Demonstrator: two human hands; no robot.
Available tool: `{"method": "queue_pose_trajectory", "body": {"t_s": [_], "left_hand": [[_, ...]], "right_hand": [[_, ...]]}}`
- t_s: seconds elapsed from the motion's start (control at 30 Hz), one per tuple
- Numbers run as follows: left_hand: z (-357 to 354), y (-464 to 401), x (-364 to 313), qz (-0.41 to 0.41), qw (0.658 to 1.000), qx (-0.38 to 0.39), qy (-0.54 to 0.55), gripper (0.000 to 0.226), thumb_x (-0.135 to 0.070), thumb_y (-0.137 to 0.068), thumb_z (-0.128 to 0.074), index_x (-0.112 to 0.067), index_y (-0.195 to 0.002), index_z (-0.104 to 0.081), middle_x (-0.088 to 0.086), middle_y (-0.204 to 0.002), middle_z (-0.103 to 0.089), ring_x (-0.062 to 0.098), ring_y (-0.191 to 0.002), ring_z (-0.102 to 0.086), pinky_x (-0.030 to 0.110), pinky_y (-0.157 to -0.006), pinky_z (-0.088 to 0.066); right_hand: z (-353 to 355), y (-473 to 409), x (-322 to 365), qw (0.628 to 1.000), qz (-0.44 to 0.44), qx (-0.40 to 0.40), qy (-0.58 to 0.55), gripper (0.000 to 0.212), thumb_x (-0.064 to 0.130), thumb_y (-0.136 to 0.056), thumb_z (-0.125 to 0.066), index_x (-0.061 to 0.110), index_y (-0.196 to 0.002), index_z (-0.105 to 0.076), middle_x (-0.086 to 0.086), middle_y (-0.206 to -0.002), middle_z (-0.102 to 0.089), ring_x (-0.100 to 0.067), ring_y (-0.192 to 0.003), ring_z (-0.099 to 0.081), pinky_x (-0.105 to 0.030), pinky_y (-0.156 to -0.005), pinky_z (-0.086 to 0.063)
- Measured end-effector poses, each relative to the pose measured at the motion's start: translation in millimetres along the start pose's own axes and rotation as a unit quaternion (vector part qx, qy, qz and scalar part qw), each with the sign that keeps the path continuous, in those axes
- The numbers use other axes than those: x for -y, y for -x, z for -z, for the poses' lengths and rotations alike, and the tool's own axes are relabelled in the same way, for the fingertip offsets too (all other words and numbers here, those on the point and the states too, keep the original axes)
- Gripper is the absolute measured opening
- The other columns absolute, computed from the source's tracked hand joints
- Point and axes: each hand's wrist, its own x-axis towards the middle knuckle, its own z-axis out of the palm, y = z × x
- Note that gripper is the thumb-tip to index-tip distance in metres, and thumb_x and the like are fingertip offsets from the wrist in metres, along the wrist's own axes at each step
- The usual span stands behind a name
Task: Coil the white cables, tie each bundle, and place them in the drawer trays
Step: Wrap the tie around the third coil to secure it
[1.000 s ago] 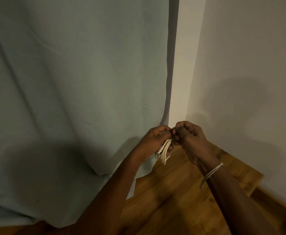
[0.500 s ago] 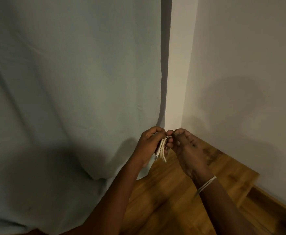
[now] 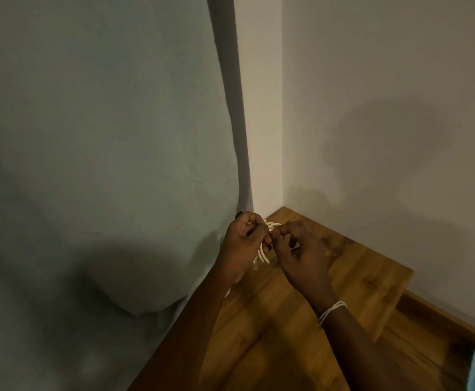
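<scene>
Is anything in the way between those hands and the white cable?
No. The left hand already grips the cable bundle, and the right hand pinches it at the top. The drawer trays are not in view.

Both forearms are bare, with no sleeves in view. The right wrist (image 3: 332,309) wears a thin white string band, wound round in several strands. The fingers (image 3: 287,235) carry no rings.

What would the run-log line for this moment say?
step: tying bundle | left hand: grips coiled white cable | right hand: pinches at coil top | drawer trays: not in view
</scene>
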Motion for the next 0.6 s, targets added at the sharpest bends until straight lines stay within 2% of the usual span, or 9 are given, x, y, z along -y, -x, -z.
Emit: {"method": "queue_pose_trajectory", "body": {"t_s": [0.07, 0.13, 0.2, 0.27, 0.37, 0.47, 0.6], "left_hand": [[-12.1, -6.1, 1.9, -0.009, 0.999, 0.01, -0.053, 0.005, -0.011, -0.097, -0.054, -0.012, -0.095, -0.059, 0.004, -0.072, -0.069, 0.013, -0.06, -0.064, 0.025, -0.061, -0.054], [-24.2, -8.8, 4.6, -0.016, 0.996, 0.013, -0.086, 0.003, -0.013, -0.097, -0.056, -0.011, -0.098, -0.058, 0.003, -0.076, -0.07, 0.011, -0.064, -0.067, 0.021, -0.063, -0.054], [-34.9, -9.4, 6.3, -0.024, 0.994, 0.001, -0.107, 0.008, -0.014, -0.097, -0.056, -0.007, -0.101, -0.057, -0.001, -0.077, -0.067, 0.004, -0.064, -0.066, 0.013, -0.059, -0.05], [-46.0, -8.8, 8.3, -0.021, 0.995, -0.007, -0.099, 0.011, -0.014, -0.097, -0.057, -0.005, -0.103, -0.056, -0.002, -0.078, -0.066, -0.001, -0.062, -0.065, 0.01, -0.055, -0.048], [-57.4, -10.3, 12.2, 0.011, 0.997, -0.034, -0.064, 0.014, -0.016, -0.097, -0.058, -0.011, -0.109, -0.057, -0.001, -0.089, -0.068, -0.002, -0.069, -0.068, 0.013, -0.059, -0.053], [-64.5, -13.1, 13.3, 0.098, 0.993, -0.053, 0.043, 0.025, -0.021, -0.095, -0.06, -0.023, -0.119, -0.057, 0.0, -0.112, -0.067, 0.011, -0.092, -0.069, 0.023, -0.07, -0.059], [-65.7, -11.8, 8.1, 0.17, 0.972, -0.018, 0.162, 0.034, -0.022, -0.094, -0.062, -0.017, -0.127, -0.06, 0.006, -0.12, -0.068, 0.021, -0.104, -0.068, 0.028, -0.077, -0.059]], "right_hand": [[12.7, -3.5, -7.8, 0.999, -0.013, -0.004, 0.03, 0.023, 0.043, -0.089, -0.056, 0.027, -0.088, -0.072, 0.008, -0.09, -0.068, -0.002, -0.078, -0.057, -0.017, -0.061, -0.041], [24.3, -4.7, -14.1, 0.997, -0.013, -0.024, 0.076, 0.018, 0.036, -0.091, -0.064, 0.024, -0.099, -0.074, 0.006, -0.097, -0.07, -0.001, -0.076, -0.056, -0.014, -0.06, -0.041], [31.0, -1.4, -14.6, 0.994, 0.005, -0.038, 0.103, 0.016, 0.026, -0.092, -0.068, 0.02, -0.106, -0.074, 0.005, -0.1, -0.071, -0.001, -0.076, -0.057, -0.013, -0.063, -0.044], [32.1, 2.0, -16.0, 0.993, 0.022, -0.029, 0.11, 0.019, 0.023, -0.093, -0.067, 0.02, -0.11, -0.074, 0.004, -0.101, -0.072, -0.004, -0.079, -0.061, -0.021, -0.066, -0.053], [29.6, 4.8, -21.0, 0.994, 0.013, -0.019, 0.103, 0.023, 0.022, -0.093, -0.066, 0.019, -0.115, -0.073, 0.003, -0.105, -0.074, -0.007, -0.086, -0.065, -0.029, -0.074, -0.058], [29.2, 6.6, -19.9, 0.994, -0.012, -0.038, 0.099, 0.026, 0.019, -0.092, -0.068, 0.016, -0.117, -0.072, -0.002, -0.112, -0.074, -0.012, -0.095, -0.066, -0.024, -0.083, -0.053], [32.0, 6.2, -9.9, 0.989, -0.024, -0.04, 0.137, 0.03, 0.022, -0.088, -0.072, 0.016, -0.117, -0.071, -0.003, -0.114, -0.073, -0.016, -0.103, -0.062, -0.03, -0.089, -0.048]]}}
